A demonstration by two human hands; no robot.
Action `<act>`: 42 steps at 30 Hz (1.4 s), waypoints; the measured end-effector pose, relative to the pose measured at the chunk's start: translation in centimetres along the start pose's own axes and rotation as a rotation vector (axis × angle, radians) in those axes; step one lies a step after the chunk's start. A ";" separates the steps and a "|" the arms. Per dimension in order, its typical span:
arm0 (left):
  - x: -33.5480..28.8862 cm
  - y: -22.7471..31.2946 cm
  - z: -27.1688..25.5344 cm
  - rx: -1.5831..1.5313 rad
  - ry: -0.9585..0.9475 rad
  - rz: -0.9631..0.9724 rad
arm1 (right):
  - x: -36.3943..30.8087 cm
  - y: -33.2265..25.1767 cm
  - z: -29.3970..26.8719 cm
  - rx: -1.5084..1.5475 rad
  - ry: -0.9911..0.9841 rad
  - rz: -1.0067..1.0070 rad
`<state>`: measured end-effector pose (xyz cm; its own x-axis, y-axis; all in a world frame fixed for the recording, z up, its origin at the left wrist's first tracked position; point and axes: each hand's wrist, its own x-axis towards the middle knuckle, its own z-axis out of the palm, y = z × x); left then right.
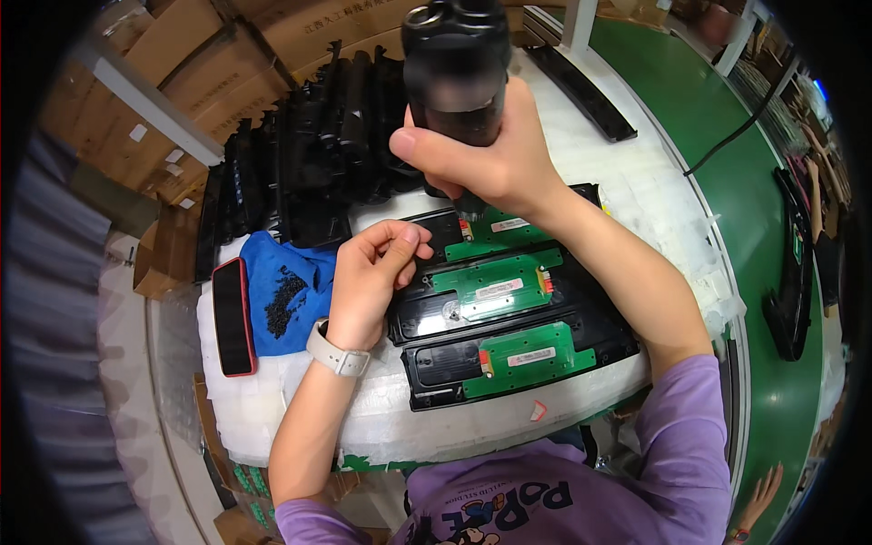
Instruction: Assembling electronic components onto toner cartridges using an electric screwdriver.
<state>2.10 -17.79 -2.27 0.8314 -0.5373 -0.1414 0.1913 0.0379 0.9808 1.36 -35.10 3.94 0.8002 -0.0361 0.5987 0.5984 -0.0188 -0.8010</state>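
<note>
My right hand (500,163) is wrapped round a black cordless screwdriver (454,86), held upright with its lower end over the farthest of three black plastic panels. Each panel carries a green circuit board: the far board (509,241), the middle board (498,289) and the near board (538,356). Just left of the screwdriver's tip, my left hand (381,263) hovers at the far panel's edge, thumb and fingers pinched together; what they hold, if anything, is too small to make out. A pile of small black screws (286,300) lies on a blue cloth (316,271) left of that hand.
A red-edged phone (234,318) lies left of the cloth. Many black plastic parts (318,136) are stacked at the back left, before cardboard boxes (354,23). One long black strip (581,93) rests at the back right. Another person's hand (761,498) shows at the lower right.
</note>
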 end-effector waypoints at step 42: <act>-2.5 -0.1 0.5 -0.209 -0.008 -0.044 | -0.7 -4.3 -2.8 0.452 0.207 0.220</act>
<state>-0.31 -16.89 -1.93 0.8158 -0.5491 -0.1817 0.3320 0.1873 0.9245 -1.85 -37.81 6.93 0.9111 -0.1873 0.3670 0.4119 0.4415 -0.7971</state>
